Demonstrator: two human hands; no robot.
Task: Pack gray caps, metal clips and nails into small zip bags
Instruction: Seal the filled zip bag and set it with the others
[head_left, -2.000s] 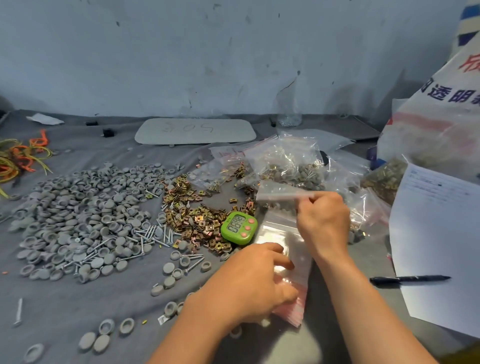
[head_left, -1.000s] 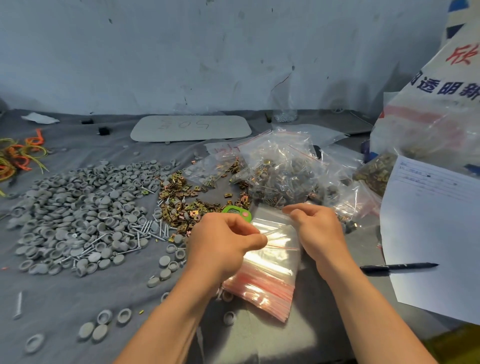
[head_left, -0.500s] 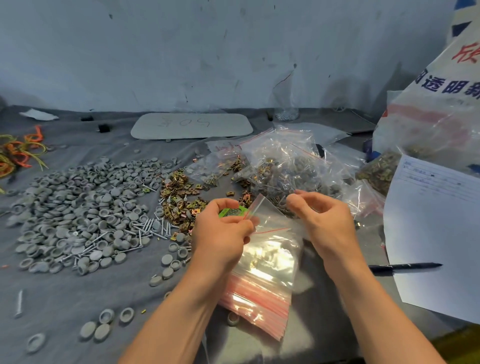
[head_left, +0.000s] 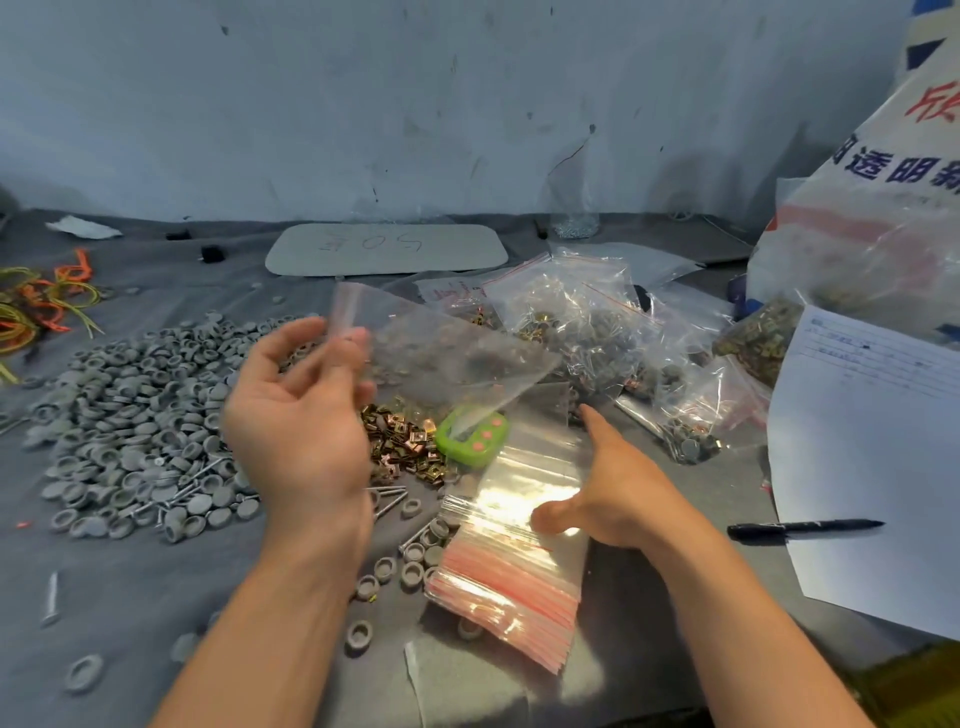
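- We look down on a table (head_left: 130, 582) draped in gray cloth that runs back to a scuffed wall.
- At the far right stands a big printed sack (head_left: 872, 218). In front of it a white paper sheet (head_left: 872, 467) lies over the table's right side.
- The gray caps (head_left: 135, 415) form a broad pile on the left half. A few strays sit nearer us, beside the bag stack.
- Filled zip bags (head_left: 597, 332) are heaped right of centre, between the caps and the sack.
- A pale rounded board (head_left: 387, 248) with handwriting lies flat near the wall.
- A stack of empty zip bags (head_left: 514, 561) lies at centre front, its red-striped ends toward us.
- One empty zip bag (head_left: 447, 353) is held up in the air above the clips, its striped end at the left hand.
- The left hand (head_left: 296, 415) is raised palm-up and motion-blurred. Its curled fingers and thumb pinch that bag's end.
- The right hand (head_left: 613, 488) lies flat on the stack's right edge, fingers straight and grasping nothing, thumb resting on the plastic.
- The metal clips (head_left: 405, 441) make a small brassy heap between the caps and a green timer (head_left: 472, 434).
- Coloured rubber bands (head_left: 36, 306) are tangled at the far left.
- A black pen (head_left: 800, 529) lies across the sheet's near edge.
- The nails (head_left: 182, 483) are mixed into the near fringe of the cap pile.
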